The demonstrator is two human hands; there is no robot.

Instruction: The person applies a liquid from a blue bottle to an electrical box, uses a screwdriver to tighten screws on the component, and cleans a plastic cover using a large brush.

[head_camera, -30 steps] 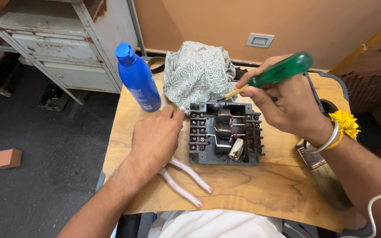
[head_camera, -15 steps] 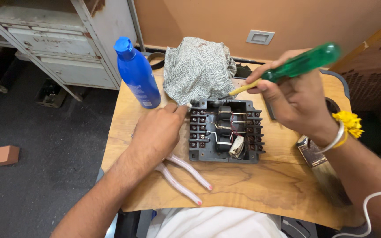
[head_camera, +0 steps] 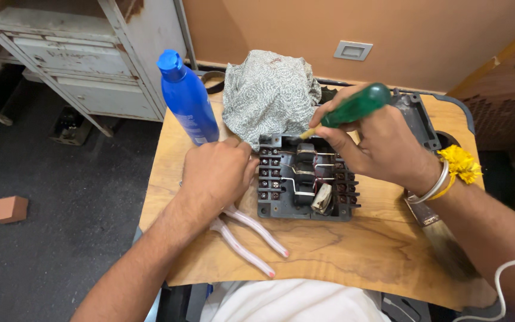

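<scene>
A dark grey switch block [head_camera: 305, 179] with rows of screw terminals and bare wire links lies near the middle of a wooden board [head_camera: 353, 250]. The left hand [head_camera: 219, 173] rests on the board against the block's left edge, fingers curled loosely and pressing down beside the terminals; two white cables [head_camera: 251, 238] with red tips run out from under it toward the near edge. The right hand [head_camera: 377, 143] is closed in a fist round the green handle of a screwdriver [head_camera: 353, 107], whose yellowish shaft slants down-left to the block's top edge. The wrist carries a metal bangle and a yellow flower band [head_camera: 457, 166].

Just left of the block stands a blue bottle [head_camera: 187, 98], upright, tall and round, with a blue cap and a faint pale label on its side; it is near the left hand, apart from it. Behind the block sits a bunched grey-white cloth [head_camera: 269, 95], touching the block's upper edge. A brush [head_camera: 436, 229] lies on the board's right side, under the right forearm. On the orange wall behind, a small pale rectangular plate [head_camera: 353, 50] is mounted. A worn white metal cabinet [head_camera: 84, 53] stands at upper left, and a reddish brick [head_camera: 8, 209] lies on the dark floor, well apart from the board
</scene>
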